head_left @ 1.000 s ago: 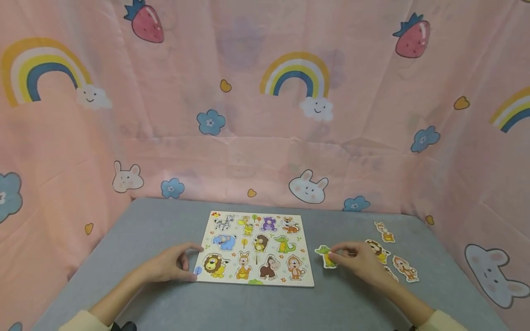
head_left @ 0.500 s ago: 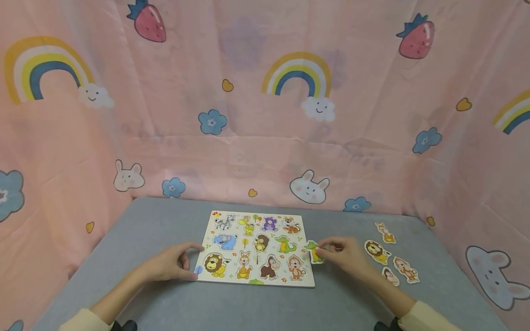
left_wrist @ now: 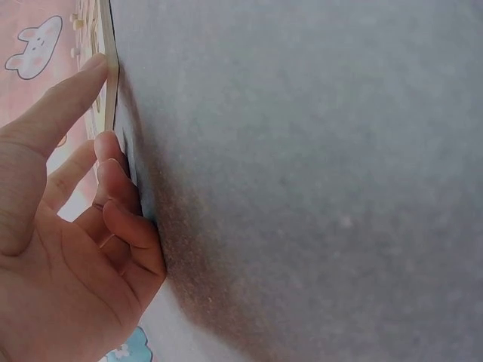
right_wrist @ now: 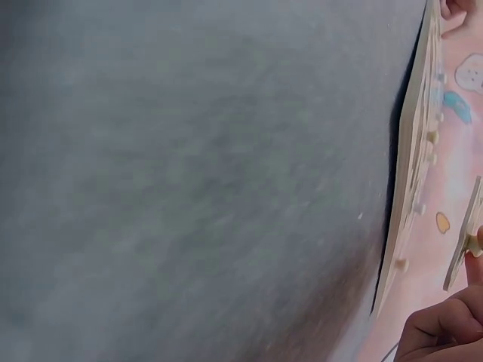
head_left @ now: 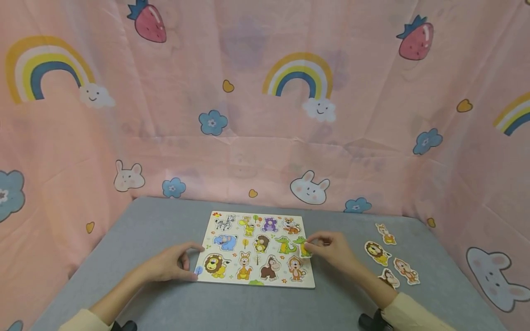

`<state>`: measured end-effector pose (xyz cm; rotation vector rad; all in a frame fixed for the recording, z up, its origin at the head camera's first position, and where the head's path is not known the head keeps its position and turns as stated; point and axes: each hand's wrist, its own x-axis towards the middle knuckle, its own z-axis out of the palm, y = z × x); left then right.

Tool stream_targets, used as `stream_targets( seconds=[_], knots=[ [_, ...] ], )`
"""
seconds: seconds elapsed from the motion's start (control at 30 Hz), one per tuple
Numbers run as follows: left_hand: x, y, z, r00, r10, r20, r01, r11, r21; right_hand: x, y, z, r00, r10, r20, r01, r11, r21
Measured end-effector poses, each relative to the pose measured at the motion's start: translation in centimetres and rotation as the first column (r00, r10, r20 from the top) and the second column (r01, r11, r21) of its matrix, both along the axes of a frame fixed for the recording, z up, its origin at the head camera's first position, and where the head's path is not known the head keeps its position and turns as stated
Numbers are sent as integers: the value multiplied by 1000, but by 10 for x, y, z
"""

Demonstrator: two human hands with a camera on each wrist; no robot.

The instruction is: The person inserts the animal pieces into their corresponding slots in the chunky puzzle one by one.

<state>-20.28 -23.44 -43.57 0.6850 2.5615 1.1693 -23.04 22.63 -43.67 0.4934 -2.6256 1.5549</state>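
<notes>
On the table lies a white animal puzzle board (head_left: 273,246), with zebra, giraffe, elephant and other animals in rows. My left hand (head_left: 167,263) touches its left edge, thumb near the front corner and a finger farther up. In the left wrist view the other fingers bend loosely beside the board's edge (left_wrist: 111,90). My right hand (head_left: 331,250) pinches a green crocodile puzzle piece (head_left: 303,248) over the board's right edge, beside the printed crocodile (head_left: 285,245). The right wrist view shows the piece (right_wrist: 462,245) held by its knob, raised above the board (right_wrist: 407,151).
Right of the board lie loose pieces: a kangaroo (head_left: 386,234), a lion (head_left: 377,253), a monkey (head_left: 406,271) and a brown animal (head_left: 389,278) partly behind the right forearm. A pink patterned curtain (head_left: 248,161) surrounds the grey table (head_left: 174,216).
My right hand has carried the crocodile piece leftward from the table beside the board to over its right edge. The left hand stays at the left edge.
</notes>
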Motion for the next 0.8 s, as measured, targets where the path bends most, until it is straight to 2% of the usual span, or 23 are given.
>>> stream_targets(
  seconds=[0.27, 0.8],
  knots=[
    [1, 0, 0, 1000, 0, -3, 0, 1000, -3, -9, -16, 1, 996, -15, 93, 19, 999, -37],
    [-1, 0, 0, 1000, -3, 6, 3, 1000, -1, -21, -47, -2, 981, -102, 163, 111, 993, -49]
  ],
)
